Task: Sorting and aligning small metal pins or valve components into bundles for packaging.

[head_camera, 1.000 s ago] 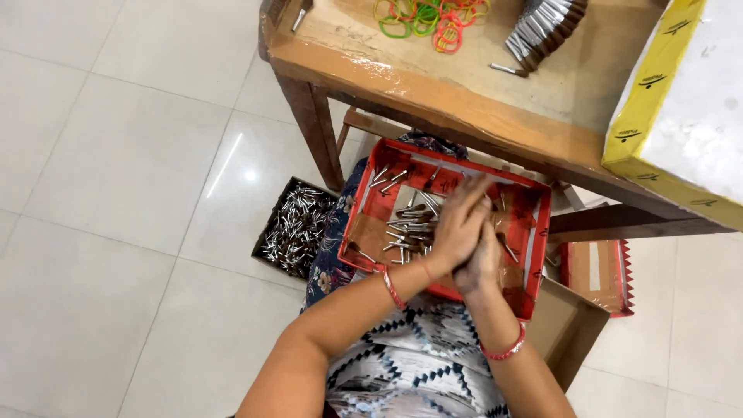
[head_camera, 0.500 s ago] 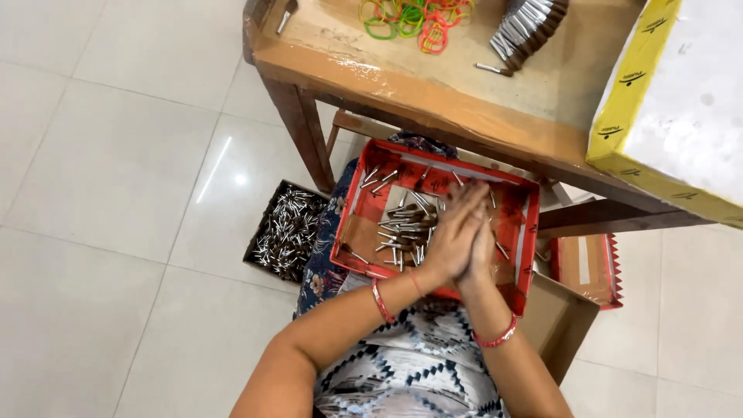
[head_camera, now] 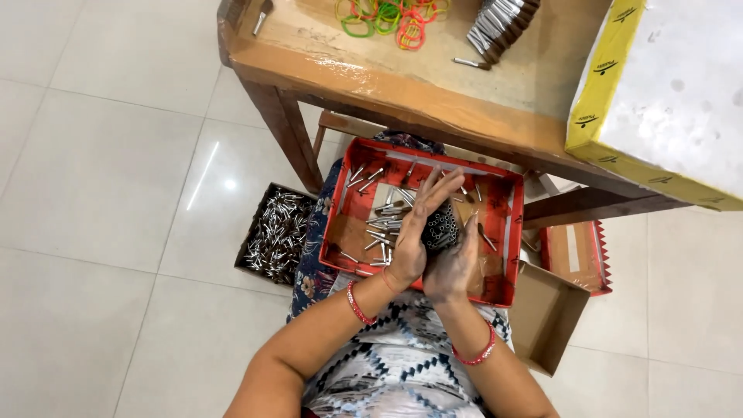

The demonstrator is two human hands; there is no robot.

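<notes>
Since the frame half a second ago, the palms have parted a little, so the round ends of a bundle of tubes (head_camera: 442, 226) now show between them; before, the hands were pressed flat together and hid it. The left hand (head_camera: 418, 232) lies with its fingers stretched out straight and its palm against the near side of the bundle. The right hand (head_camera: 457, 259), its palm smudged dark grey, cups the other side, fingers curled upward. Both hands thus clasp the same bundle, neither one wide open. The tubes are short, thin and dull grey, packed so that their open ends form a honeycomb face.

The bundle is held just above a shallow red tray (head_camera: 503, 232) that rests on the person's lap. It is rectangular, with low walls and a brown cardboard floor. Loose tubes (head_camera: 385, 224) lie scattered in its left half, shiny and metallic.

On the tiled floor to the left stands a dark box (head_camera: 275, 232) heaped with more silver tubes. An open brown carton (head_camera: 546, 317) sits at the right. Above, on the worn wooden desk (head_camera: 402, 85), lie coloured rubber bands (head_camera: 387, 15), a row of grey tubes (head_camera: 499, 19) and a yellow-edged white box (head_camera: 658, 93).
</notes>
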